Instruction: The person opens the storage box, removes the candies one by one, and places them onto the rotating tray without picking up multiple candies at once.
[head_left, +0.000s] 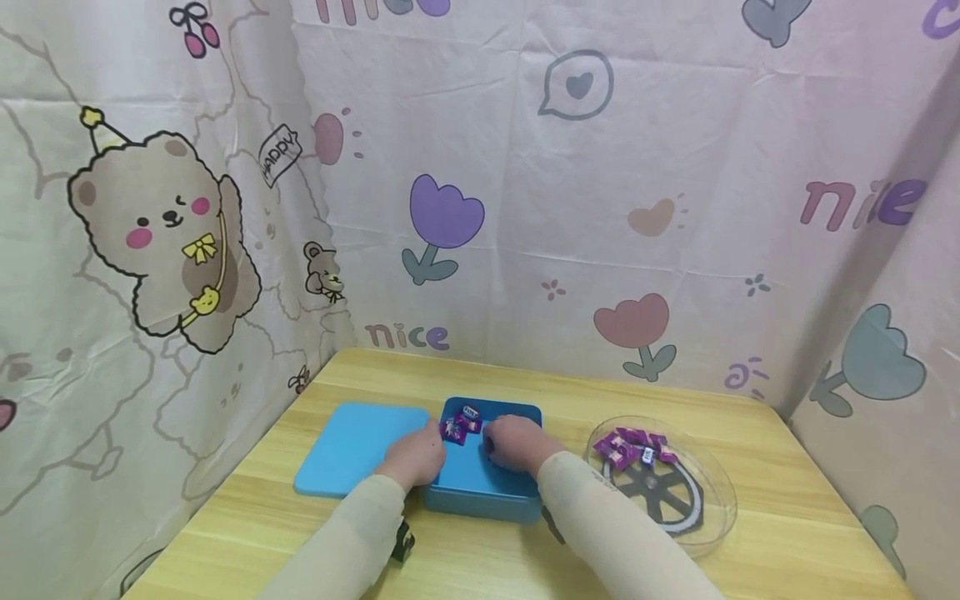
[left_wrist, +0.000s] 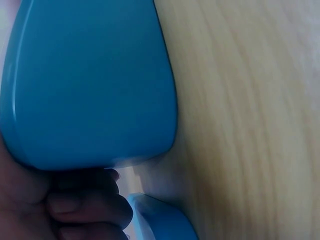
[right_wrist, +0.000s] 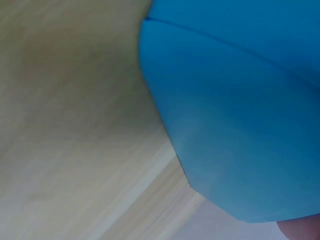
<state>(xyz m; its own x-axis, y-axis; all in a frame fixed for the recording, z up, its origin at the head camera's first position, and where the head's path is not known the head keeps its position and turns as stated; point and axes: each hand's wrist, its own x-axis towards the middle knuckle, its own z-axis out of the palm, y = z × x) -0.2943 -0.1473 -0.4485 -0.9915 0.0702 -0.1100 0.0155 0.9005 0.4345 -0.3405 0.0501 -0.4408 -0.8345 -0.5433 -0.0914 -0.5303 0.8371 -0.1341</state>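
Observation:
A blue rectangular box (head_left: 480, 502) stands without its lid in the middle of the table in the head view. Several purple-wrapped candies (head_left: 453, 428) lie in its far left corner. At the box's left side, my left hand (head_left: 417, 457) grips the wall, thumb by the rim. The left wrist view shows its curled fingers (left_wrist: 90, 207) against the box (left_wrist: 92, 90). My right hand (head_left: 517, 443) reaches over the right wall into the box, fingers bent downward. Whatever lies under those fingertips is hidden. The right wrist view shows mostly the box's outer wall (right_wrist: 235, 135).
A flat light-blue lid (head_left: 352, 450) lies left of the box. To the right, a round clear dish (head_left: 723, 500) holds several purple-wrapped candies (head_left: 622, 448) and a dark spoked piece (head_left: 651, 483). Patterned cloth (head_left: 517, 208) hangs behind the wooden table (head_left: 465, 554).

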